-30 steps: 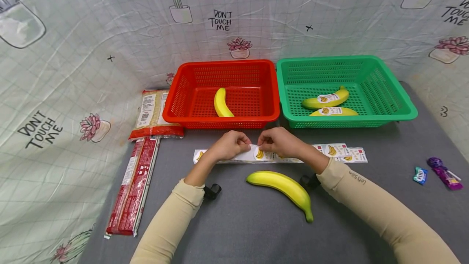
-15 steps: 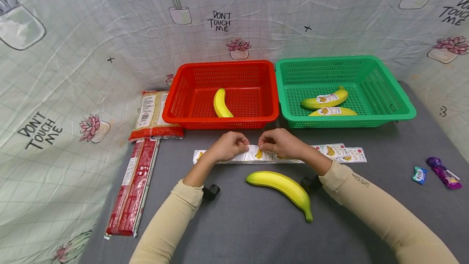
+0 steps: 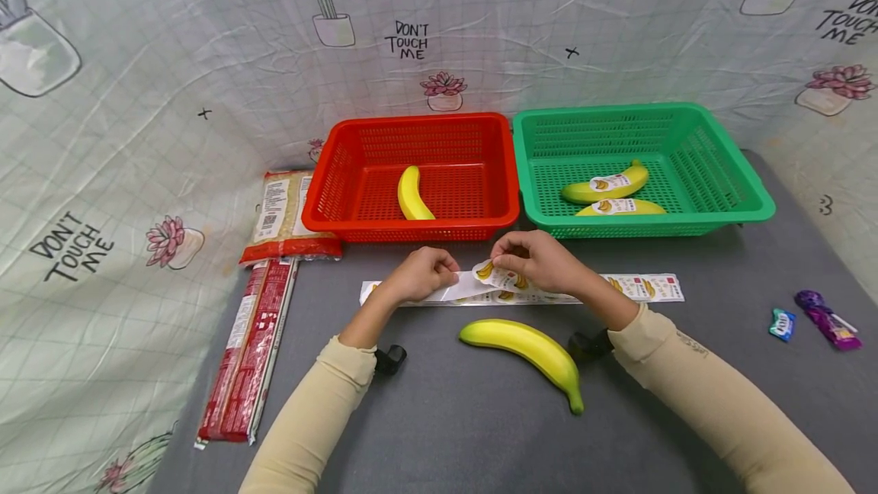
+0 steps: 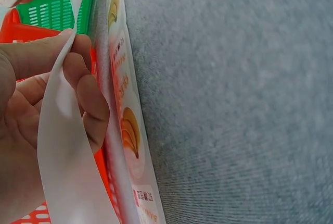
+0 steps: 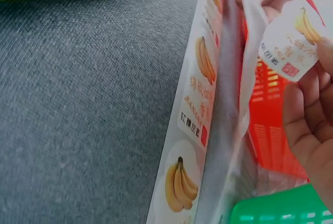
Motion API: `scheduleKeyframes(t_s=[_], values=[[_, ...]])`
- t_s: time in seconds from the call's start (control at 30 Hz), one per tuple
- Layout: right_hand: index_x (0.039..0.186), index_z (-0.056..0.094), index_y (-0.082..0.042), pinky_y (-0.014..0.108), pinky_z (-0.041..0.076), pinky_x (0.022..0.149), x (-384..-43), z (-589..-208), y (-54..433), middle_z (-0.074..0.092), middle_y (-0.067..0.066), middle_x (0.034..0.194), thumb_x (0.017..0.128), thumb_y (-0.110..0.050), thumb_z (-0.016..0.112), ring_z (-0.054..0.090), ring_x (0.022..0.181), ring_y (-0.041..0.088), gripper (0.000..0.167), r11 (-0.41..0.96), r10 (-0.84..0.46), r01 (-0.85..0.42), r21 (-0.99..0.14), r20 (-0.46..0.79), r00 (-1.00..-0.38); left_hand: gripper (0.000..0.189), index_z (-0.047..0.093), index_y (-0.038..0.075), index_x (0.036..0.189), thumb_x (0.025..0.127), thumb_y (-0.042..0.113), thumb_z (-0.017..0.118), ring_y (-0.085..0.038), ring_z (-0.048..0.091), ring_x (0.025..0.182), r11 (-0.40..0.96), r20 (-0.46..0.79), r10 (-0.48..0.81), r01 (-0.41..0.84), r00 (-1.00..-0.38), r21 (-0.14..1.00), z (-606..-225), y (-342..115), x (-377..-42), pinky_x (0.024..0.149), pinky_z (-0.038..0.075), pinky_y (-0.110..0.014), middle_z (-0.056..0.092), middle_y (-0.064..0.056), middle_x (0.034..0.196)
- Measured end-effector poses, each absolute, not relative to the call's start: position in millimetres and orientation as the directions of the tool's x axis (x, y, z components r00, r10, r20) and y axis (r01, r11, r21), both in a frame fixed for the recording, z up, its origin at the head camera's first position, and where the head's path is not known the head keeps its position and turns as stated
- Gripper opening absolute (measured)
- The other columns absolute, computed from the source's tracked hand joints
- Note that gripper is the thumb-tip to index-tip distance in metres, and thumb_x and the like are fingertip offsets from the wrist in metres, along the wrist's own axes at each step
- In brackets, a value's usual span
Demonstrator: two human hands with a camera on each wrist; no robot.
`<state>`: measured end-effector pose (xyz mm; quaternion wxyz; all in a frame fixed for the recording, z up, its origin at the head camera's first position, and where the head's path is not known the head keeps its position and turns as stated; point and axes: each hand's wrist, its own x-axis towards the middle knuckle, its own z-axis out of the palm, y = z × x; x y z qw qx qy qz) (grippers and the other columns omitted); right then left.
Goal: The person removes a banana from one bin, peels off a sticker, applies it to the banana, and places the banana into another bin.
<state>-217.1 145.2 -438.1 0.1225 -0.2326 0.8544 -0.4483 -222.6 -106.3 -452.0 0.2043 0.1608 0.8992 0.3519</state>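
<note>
My left hand (image 3: 424,274) pinches a white backing strip (image 4: 65,146) between thumb and forefinger, and the strip hangs curved past the fingers. To its right, my right hand (image 3: 542,259) holds a banana label (image 5: 291,41) by its edge. In the right wrist view that label stands apart from the backing, printed side showing. Below both hands a flat strip of banana labels (image 3: 658,287) lies on the table, partly covered by the hands and forearms. A yellow banana (image 3: 524,345) with a greenish tip lies in front of the strip, with no label visible on it.
Behind the hands stand a red basket (image 3: 322,212) holding one banana (image 3: 413,193) and a green basket (image 3: 748,181) holding two labelled bananas (image 3: 607,183). A grain bag (image 3: 281,212) and red packets (image 3: 250,349) lie left. Small wrappers (image 3: 826,319) lie right.
The right hand has risen slightly and moved right, lifting a label from the backing. The upper strip's end has left view right of the right forearm. The left hand stays nearly in place.
</note>
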Motion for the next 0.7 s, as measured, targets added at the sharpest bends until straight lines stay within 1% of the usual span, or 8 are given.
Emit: scheduleKeyframes(t_s=[0.1,0.23,0.43,0.6,0.7], values=[[0.099,0.072,-0.007,0.024,0.049,0.069,-216.8,-438.0,149.4,0.069,0.009,0.093,0.098,-0.015,0.068,0.057,0.081,0.017,0.009,0.467,-0.474,-0.249,-0.848,-0.002,-0.881,0.009,0.073,0.004,0.1,0.094,0.01,0.069,-0.011,0.053,0.071,0.704,-0.26,0.431,0.141,-0.864,0.697,-453.5,-107.4,-223.0,0.064,0.042,-0.021,0.067,-0.005,0.083],[0.1,0.071,-0.004,0.024,0.049,0.07,-215.9,-437.8,153.1,0.069,0.012,0.095,0.099,-0.014,0.067,0.057,0.081,0.018,0.011,0.447,-0.458,-0.223,-0.866,-0.007,-0.889,0.009,0.073,0.004,0.099,0.094,0.01,0.069,-0.01,0.053,0.07,0.704,-0.256,0.432,0.147,-0.865,0.695,-455.8,-108.0,-223.9,0.064,0.041,-0.021,0.067,-0.004,0.082],[0.099,0.071,-0.006,0.024,0.05,0.07,-214.6,-439.4,155.9,0.069,0.011,0.095,0.099,-0.015,0.068,0.058,0.082,0.019,0.009,0.448,-0.454,-0.206,-0.87,-0.022,-0.891,0.008,0.073,0.004,0.097,0.094,0.01,0.069,-0.01,0.055,0.071,0.715,-0.239,0.43,0.167,-0.87,0.679,-458.0,-106.7,-224.1,0.065,0.043,-0.022,0.068,-0.005,0.082],[0.1,0.072,-0.009,0.024,0.05,0.072,-212.6,-440.8,156.6,0.07,0.008,0.096,0.098,-0.015,0.068,0.059,0.085,0.021,0.007,0.451,-0.453,-0.196,-0.87,-0.034,-0.891,0.006,0.074,0.006,0.095,0.093,0.011,0.07,-0.011,0.057,0.074,0.757,-0.201,0.403,0.202,-0.893,0.621,-459.2,-103.5,-221.4,0.069,0.044,-0.023,0.07,-0.004,0.083],[0.099,0.072,-0.009,0.025,0.05,0.072,-212.0,-441.4,157.2,0.07,0.007,0.095,0.098,-0.015,0.069,0.059,0.085,0.021,0.007,0.453,-0.453,-0.201,-0.869,-0.03,-0.891,0.006,0.074,0.008,0.094,0.092,0.013,0.072,-0.016,0.059,0.079,0.787,-0.163,0.393,0.24,-0.905,0.568,-459.4,-100.6,-219.3,0.075,0.046,-0.028,0.07,-0.004,0.086]])
